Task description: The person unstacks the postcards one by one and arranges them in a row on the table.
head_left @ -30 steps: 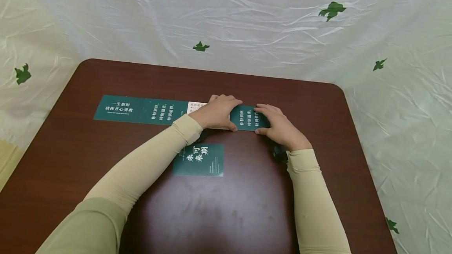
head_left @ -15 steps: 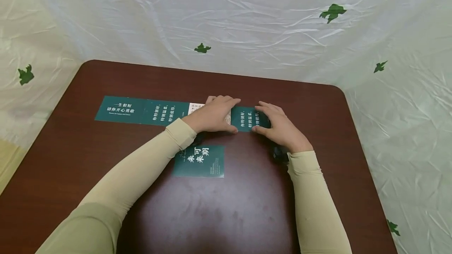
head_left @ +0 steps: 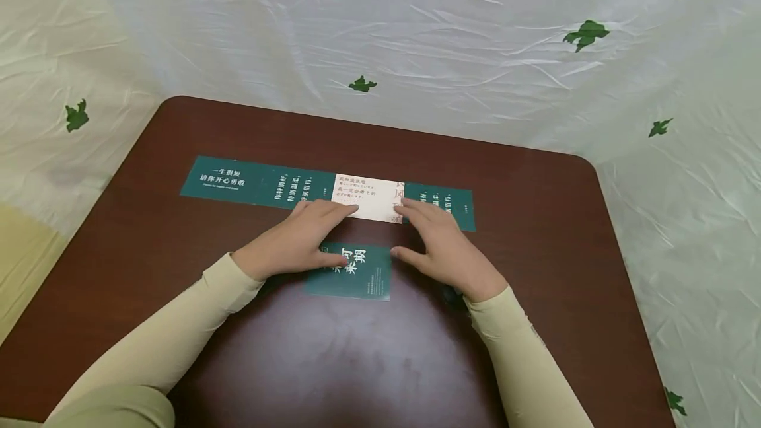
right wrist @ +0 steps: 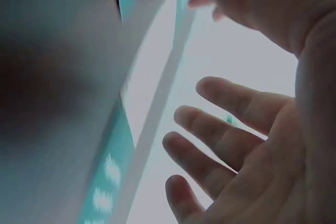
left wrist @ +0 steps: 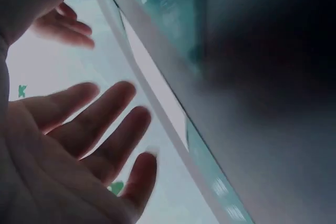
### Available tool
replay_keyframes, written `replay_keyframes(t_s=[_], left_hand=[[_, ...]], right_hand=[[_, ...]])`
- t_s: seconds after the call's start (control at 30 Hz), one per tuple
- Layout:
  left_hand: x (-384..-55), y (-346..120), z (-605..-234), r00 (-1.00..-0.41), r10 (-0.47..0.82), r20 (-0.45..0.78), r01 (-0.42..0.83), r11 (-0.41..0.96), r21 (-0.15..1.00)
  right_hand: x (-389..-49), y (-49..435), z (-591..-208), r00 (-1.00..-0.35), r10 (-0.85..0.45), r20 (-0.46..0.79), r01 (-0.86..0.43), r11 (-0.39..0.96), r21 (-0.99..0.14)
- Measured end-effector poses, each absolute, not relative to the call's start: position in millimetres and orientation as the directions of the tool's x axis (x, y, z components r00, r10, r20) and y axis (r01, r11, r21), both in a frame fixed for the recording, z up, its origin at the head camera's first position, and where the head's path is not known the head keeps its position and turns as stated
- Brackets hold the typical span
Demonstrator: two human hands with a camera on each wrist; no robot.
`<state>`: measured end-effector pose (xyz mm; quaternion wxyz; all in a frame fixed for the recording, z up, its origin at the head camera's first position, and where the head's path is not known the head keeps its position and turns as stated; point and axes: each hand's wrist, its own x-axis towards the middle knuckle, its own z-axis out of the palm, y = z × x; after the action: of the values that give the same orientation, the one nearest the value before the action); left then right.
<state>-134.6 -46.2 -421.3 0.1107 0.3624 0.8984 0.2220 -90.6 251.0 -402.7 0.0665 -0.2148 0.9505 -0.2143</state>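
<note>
A row of printed cards lies flat across the table: a green card (head_left: 208, 180) at the far left, a second green card (head_left: 270, 187), a white card (head_left: 368, 209), and a green card (head_left: 466, 215) at the right end. Nearer the person is a separate green card (head_left: 377, 286) with large white characters. My left hand (head_left: 297, 236) is over its left side, partly covering it. My right hand (head_left: 442, 246) is by its right edge, fingertips overlapping the row. Both wrist views show spread, slightly bent fingers holding nothing, apparently above the table.
The brown table (head_left: 523, 335) has rounded far corners. Whitish wrinkled sheeting (head_left: 267, 32) with green leaf-shaped patches surrounds its back and sides.
Both hands have left the row's right part and come nearer the person, the left one moving left, uncovering the white card. The head view has shifted slightly.
</note>
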Motion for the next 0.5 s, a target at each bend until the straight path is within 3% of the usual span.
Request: replay_keyframes(t_s=[0.23, 0.5], left_hand=[[-101, -69, -422, -0.735, 0.676, -0.051, 0.586, 0.671, 0.454], [-88, -78, -424, -0.748, 0.66, -0.071, 0.574, 0.697, 0.43]], right_hand=[[-57, 216, -418, -0.865, -0.497, -0.073, -0.452, 0.833, -0.32], [-48, 198, -421, -0.877, -0.471, -0.092, -0.434, 0.86, -0.267]])
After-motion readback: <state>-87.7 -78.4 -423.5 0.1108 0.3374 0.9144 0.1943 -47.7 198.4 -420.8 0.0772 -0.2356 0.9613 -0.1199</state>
